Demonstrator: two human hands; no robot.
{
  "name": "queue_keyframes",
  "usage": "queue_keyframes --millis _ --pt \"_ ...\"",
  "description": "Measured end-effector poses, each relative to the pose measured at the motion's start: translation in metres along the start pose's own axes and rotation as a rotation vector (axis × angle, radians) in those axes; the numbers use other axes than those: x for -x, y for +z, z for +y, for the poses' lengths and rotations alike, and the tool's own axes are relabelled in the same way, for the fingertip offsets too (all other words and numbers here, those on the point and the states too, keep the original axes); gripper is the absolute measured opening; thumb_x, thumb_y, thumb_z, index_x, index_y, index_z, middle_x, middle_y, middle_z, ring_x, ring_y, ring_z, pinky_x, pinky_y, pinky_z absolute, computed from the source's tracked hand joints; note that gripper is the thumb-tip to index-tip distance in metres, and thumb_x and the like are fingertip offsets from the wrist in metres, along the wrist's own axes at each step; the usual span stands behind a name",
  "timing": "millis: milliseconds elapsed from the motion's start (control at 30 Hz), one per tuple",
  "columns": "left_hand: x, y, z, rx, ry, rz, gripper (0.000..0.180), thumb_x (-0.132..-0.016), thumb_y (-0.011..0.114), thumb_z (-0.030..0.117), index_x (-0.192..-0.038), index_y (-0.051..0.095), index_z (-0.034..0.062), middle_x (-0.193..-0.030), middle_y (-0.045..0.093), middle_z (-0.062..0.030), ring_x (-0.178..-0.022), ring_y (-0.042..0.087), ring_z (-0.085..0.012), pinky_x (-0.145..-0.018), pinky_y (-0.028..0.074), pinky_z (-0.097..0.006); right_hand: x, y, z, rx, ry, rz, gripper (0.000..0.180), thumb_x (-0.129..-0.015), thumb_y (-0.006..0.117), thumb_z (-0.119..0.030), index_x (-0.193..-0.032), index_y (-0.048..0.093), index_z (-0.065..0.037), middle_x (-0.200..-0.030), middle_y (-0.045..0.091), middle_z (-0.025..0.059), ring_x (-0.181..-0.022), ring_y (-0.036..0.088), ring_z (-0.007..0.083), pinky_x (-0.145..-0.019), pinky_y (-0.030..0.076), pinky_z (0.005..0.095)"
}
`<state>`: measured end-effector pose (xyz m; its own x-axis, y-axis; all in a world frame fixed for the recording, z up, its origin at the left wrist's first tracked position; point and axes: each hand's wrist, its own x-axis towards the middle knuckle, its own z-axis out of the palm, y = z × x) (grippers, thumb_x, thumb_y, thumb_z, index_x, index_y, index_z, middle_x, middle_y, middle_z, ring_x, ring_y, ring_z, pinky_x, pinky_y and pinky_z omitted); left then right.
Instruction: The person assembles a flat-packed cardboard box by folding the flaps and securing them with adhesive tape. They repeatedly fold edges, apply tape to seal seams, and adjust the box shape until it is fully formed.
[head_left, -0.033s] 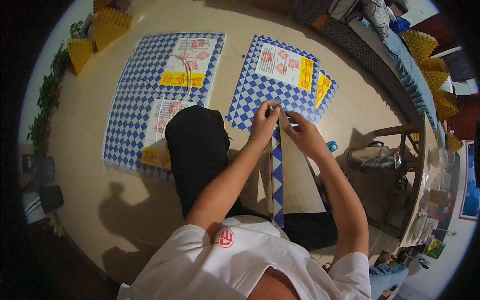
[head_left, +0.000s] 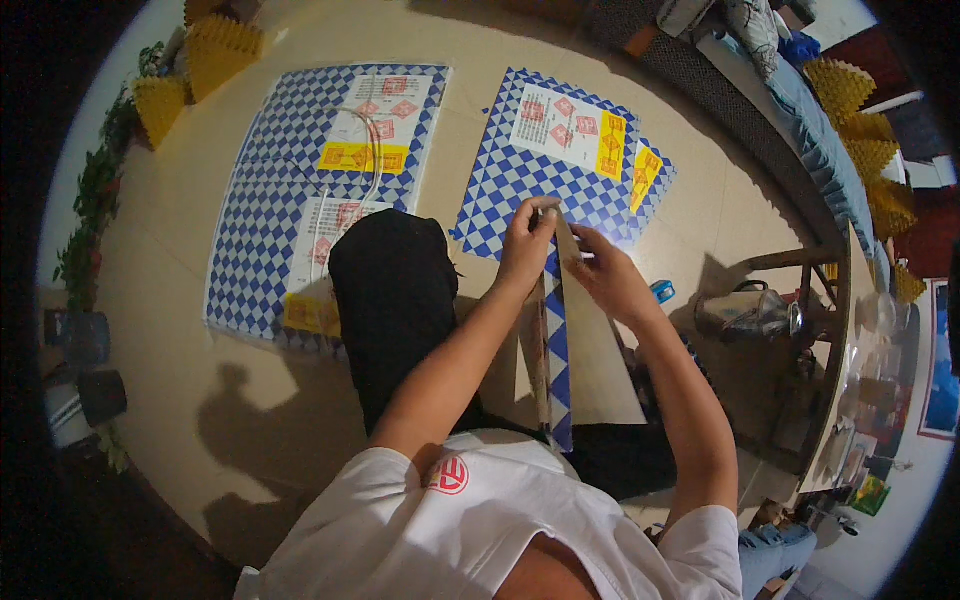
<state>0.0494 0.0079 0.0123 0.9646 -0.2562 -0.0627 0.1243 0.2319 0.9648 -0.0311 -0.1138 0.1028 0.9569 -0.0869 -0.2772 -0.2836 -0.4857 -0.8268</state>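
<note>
A folded cardboard sheet stands on edge in front of me, its blue-and-white checked strip (head_left: 558, 385) facing up and its plain grey-tan side (head_left: 600, 375) sloping to the right. At the far end of the fold, my left hand (head_left: 525, 245) is closed, pinching the sheet between thumb and fingers. My right hand (head_left: 607, 272) grips the sheet's edge just to the right, its fingers bent and partly hidden behind the sheet. Beyond both hands, several flat checked sheets (head_left: 490, 190) with white and yellow printed panels lie on the floor.
A wrapped checked stack (head_left: 265, 180) tied with pale cord lies at left, partly behind my black-clad knee (head_left: 392, 290). A small blue object (head_left: 662, 291) rests right of my right hand. A metal kettle (head_left: 740, 314) stands near a wooden table (head_left: 848, 300). Yellow folded-paper ornaments (head_left: 225, 48) stand far left.
The near end of the folded sheet has shifted slightly, its checked strip a little to the right. My right hand has moved slightly against the edge. The left hand keeps its hold.
</note>
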Motion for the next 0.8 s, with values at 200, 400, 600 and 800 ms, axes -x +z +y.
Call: queue_keyframes --millis 200,400,600,800 --pt "-0.006 0.006 -0.002 -0.01 0.028 0.086 0.019 -0.101 0.046 0.012 -0.112 0.059 0.0036 -0.11 0.064 -0.0093 -0.101 0.061 -0.0205 -0.091 0.047 -0.033 0.042 0.012 -0.011 -0.112 0.06 -0.076 0.069 -0.095 0.065 -0.023 -0.153 0.031 -0.007 -0.14 0.051 0.0297 -0.13 0.052 0.0358 -0.106 0.041 0.0381" --pt "-0.006 0.005 0.009 0.065 -0.047 0.199 0.021 -0.098 0.042 0.008 -0.109 0.06 0.0056 -0.093 0.061 -0.005 -0.085 0.056 -0.0156 -0.081 0.046 -0.031 0.095 0.007 -0.035 0.099 0.109 -0.061 0.064 -0.098 0.058 -0.017 -0.155 0.03 -0.014 -0.143 0.05 0.0243 -0.132 0.052 0.0325 -0.108 0.039 0.0367" --pt "-0.012 -0.011 -0.001 0.045 0.079 0.187 0.018 -0.099 0.041 0.007 -0.105 0.058 0.0038 -0.097 0.065 -0.0056 -0.095 0.06 -0.0157 -0.091 0.045 -0.03 0.152 -0.003 -0.06 0.333 0.154 0.014 0.061 -0.095 0.058 -0.017 -0.151 0.036 -0.017 -0.114 0.065 0.0245 -0.094 0.066 0.0434 -0.081 0.052 0.048" --pt "-0.004 0.003 0.008 0.19 0.016 0.042 0.027 -0.102 0.042 0.023 -0.112 0.059 0.0037 -0.102 0.068 -0.0101 -0.097 0.061 -0.0179 -0.093 0.044 -0.031 0.184 0.01 -0.056 0.37 0.113 0.179 0.062 -0.093 0.061 -0.011 -0.151 0.04 -0.019 -0.117 0.066 0.0229 -0.096 0.068 0.0395 -0.08 0.055 0.0422"
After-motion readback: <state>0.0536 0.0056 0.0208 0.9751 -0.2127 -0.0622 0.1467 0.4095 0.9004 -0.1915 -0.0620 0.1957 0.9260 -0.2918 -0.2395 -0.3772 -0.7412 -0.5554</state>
